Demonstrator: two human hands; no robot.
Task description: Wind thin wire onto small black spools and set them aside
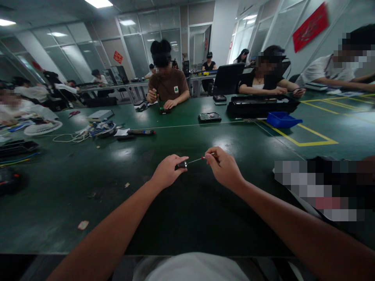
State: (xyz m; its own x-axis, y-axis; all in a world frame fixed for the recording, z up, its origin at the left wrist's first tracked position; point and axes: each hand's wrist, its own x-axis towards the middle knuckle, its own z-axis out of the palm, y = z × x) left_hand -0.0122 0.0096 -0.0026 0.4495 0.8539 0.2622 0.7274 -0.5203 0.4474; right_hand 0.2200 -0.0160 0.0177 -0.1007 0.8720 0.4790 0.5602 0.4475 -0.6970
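In the middle of the view, my left hand [169,170] pinches a small dark cylindrical part [182,165] with a shiny end between thumb and forefinger. To its right, my right hand [224,167] is closed on a thin screwdriver [195,160] with a red piece near its handle. The metal shaft points left, and its tip is at or very near the shiny end of the part; contact cannot be made out. Both hands are just above the green tabletop [175,226].
Ahead lie a hard drive [209,117], a blue tray [283,120] and a long black housing [262,107]. A dark tool [141,132] and tangled cables [102,129] are at the left. Scraps [83,225] dot the near left. People work across the table.
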